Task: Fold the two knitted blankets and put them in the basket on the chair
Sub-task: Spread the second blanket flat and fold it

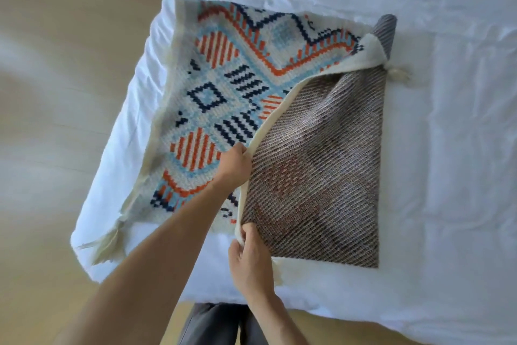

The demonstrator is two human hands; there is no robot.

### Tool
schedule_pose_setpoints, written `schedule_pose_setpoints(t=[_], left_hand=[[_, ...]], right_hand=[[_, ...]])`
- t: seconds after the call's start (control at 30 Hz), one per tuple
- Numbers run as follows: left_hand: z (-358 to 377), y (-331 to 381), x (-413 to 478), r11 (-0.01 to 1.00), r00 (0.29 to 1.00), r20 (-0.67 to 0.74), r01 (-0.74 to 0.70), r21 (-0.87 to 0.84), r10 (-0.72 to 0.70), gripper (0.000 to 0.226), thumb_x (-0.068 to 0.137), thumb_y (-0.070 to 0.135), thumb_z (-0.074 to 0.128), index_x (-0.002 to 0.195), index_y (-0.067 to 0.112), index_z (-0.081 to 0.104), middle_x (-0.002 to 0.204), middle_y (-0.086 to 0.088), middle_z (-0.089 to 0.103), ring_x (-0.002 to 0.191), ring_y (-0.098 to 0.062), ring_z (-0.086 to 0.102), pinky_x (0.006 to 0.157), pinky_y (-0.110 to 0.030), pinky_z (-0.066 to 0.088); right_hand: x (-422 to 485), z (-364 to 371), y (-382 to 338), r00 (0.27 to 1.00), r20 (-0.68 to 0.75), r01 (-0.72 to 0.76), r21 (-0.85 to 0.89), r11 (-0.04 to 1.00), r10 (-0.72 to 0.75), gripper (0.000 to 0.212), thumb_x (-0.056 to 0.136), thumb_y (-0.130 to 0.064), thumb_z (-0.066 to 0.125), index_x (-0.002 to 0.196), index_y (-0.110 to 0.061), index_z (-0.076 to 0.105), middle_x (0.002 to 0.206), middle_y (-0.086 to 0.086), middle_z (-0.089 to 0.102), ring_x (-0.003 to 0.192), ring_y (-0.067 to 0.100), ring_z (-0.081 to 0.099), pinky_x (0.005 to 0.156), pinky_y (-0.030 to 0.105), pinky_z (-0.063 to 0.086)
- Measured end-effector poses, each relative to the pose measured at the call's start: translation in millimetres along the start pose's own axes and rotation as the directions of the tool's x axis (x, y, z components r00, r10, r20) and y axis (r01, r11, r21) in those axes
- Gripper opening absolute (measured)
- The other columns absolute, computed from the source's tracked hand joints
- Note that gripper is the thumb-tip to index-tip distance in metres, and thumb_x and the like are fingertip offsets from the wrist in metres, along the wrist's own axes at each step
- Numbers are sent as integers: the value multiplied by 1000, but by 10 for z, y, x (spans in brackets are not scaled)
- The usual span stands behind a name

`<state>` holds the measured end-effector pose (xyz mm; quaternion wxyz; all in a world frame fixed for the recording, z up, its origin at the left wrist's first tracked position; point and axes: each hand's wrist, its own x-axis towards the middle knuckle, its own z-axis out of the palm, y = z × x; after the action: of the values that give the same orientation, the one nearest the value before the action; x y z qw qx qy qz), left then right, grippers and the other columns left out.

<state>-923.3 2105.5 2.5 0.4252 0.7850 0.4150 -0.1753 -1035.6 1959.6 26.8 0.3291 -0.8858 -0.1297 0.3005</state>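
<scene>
A knitted blanket [223, 87] with an orange, blue and navy pattern lies on the white bed [447, 120]. Its cream border is lifted along a diagonal, and its brownish striped underside [321, 165] shows on the right half. My left hand [233, 162] grips the lifted cream edge near the blanket's middle. Closer to me, my right hand [249, 258] pinches the same edge at its near end. A cream tassel [400, 76] sticks out at the right corner. I see no second blanket, basket or chair.
Cream tassels [106, 246] hang over the bed's near left corner. Tan wooden floor [56, 92] runs along the left side and in front of the bed. Rumpled white bedding fills the right and far side. My grey trousers [218, 325] show at the bottom.
</scene>
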Motion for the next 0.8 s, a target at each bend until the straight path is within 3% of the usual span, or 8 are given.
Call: schedule_pose_setpoints(t=[0.27, 0.5, 0.63, 0.8], left_hand=[[-348, -237, 50, 992, 997, 32, -73, 103, 71, 20, 100, 20, 36, 104, 10, 53, 83, -4, 55, 63, -13, 48, 49, -26, 33], [-774, -646, 327, 981, 994, 49, -105, 160, 98, 22, 100, 19, 37, 102, 7, 55, 103, -15, 64, 88, -27, 55, 79, -34, 43], [-1087, -1006, 608, 981, 991, 81, -116, 155, 104, 17, 99, 22, 38, 90, 13, 50, 91, -11, 63, 72, -20, 52, 65, -32, 40], [-1493, -1496, 911, 970, 979, 141, -169, 176, 145, 19, 99, 25, 36, 93, 13, 50, 87, -9, 59, 73, -26, 56, 62, -30, 42]], right_hand=[[47, 369, -156, 998, 28, -50, 91, 995, 48, 14, 87, -12, 48, 86, -23, 39, 76, -1, 50, 72, 23, 47, 60, 31, 26], [149, 869, -594, 997, 31, -77, 107, 991, 74, 16, 86, -11, 49, 86, -23, 38, 79, -3, 50, 79, 26, 52, 64, 32, 30], [301, 1331, -957, 989, 35, -148, 64, 987, 146, 9, 87, -13, 49, 91, -20, 45, 89, -1, 58, 86, 25, 55, 67, 30, 32], [433, 1876, -1346, 974, 43, -223, 15, 975, 222, 13, 89, -13, 47, 102, -15, 51, 102, 1, 61, 94, 20, 57, 75, 30, 41]])
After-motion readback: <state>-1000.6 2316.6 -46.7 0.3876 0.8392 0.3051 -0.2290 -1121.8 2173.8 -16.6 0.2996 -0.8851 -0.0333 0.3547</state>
